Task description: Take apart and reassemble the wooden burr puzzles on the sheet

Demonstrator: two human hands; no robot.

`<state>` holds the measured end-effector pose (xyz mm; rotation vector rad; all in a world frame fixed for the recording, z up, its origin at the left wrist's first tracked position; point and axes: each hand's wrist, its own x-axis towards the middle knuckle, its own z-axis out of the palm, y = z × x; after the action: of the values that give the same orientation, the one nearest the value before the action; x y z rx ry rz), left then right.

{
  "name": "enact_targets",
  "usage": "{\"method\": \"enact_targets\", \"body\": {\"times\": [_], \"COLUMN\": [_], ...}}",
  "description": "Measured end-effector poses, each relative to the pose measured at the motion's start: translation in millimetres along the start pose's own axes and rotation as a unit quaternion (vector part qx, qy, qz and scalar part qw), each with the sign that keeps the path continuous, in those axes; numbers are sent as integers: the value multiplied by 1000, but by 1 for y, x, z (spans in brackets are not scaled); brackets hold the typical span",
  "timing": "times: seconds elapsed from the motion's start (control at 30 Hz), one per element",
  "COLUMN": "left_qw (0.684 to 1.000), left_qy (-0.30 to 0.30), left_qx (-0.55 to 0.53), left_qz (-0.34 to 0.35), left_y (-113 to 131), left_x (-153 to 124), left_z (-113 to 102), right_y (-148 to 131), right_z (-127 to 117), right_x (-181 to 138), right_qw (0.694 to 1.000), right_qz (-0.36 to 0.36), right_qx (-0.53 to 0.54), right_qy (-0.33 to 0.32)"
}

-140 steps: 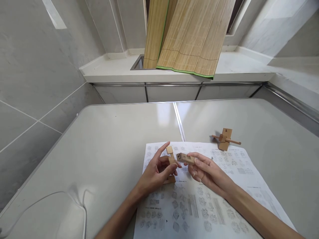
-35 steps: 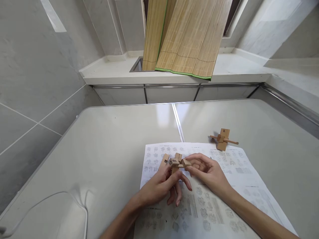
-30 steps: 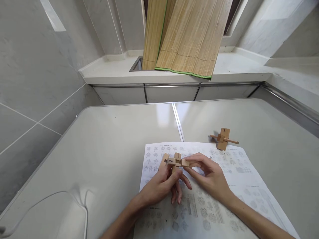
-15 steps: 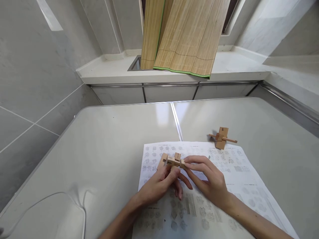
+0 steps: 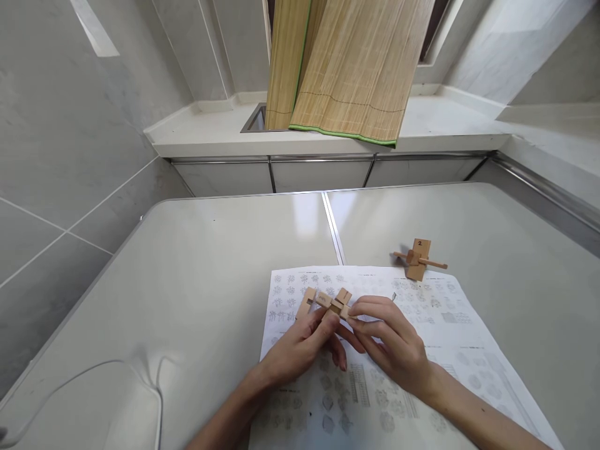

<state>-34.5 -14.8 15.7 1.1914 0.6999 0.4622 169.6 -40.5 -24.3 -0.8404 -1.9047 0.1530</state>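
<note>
Between my two hands is a small cluster of interlocking wooden puzzle pieces (image 5: 336, 305), joined crosswise above the printed sheet. My left hand (image 5: 304, 344) grips it from below, thumb on the near side. The fingertips of my right hand (image 5: 391, 334) pinch the block end at its right side. Another flat wooden piece with a notch (image 5: 305, 302) lies on the paper just beyond my left fingers, its lower part hidden by them. Farther right sits a crossed wooden assembly (image 5: 417, 259), its flat plate marked "2" and a thin stick through it.
A large printed instruction sheet (image 5: 375, 400) covers the front middle of the pale table (image 5: 210, 281). A white cable (image 5: 157, 400) runs along the left. Behind stands a counter with a sink (image 5: 253, 120), partly covered by a hanging bamboo mat (image 5: 351, 75).
The wooden cluster has turned in my hands, so the face marked "3" no longer shows and its upper piece leans right. My right hand has shifted slightly with it.
</note>
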Motion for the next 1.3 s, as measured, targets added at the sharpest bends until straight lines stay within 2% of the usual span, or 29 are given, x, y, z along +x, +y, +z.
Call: {"method": "enact_targets", "body": {"times": [0.17,0.3,0.43,0.53,0.63,0.7,0.77,0.87,1.0,1.17,1.3], "left_qw": [1000,999,999,999,998,998,998,997,996,990,990], "left_qy": [3,8,15,42,60,60,59,72,82,99,109], "left_qx": [21,42,29,-11,-26,-21,-11,2,23,91,89], "left_qz": [5,-1,6,15,9,8,10,13,23,44,29], "left_y": [0,-2,-4,-7,-10,-10,-10,-10,-8,-4,-6], "left_x": [0,1,3,3,3,2,2,0,0,-1,-2], "left_z": [0,-1,-1,-1,-2,-3,-3,-2,0,1,2], "right_y": [-2,-4,-6,-7,-6,-5,-3,-3,-5,-6,-6], "right_z": [-3,-5,-4,-2,1,2,3,2,1,0,0], "right_x": [4,6,5,3,0,-2,-4,-5,0,4,5], "right_qw": [1000,999,999,999,991,979,960,924,898,892,887], "right_qz": [-15,-30,-14,33,116,178,246,320,330,346,357], "right_qx": [-6,18,32,39,63,94,133,188,245,236,238], "right_qy": [-4,-39,-39,0,32,32,-2,-85,-158,-171,-172]}}
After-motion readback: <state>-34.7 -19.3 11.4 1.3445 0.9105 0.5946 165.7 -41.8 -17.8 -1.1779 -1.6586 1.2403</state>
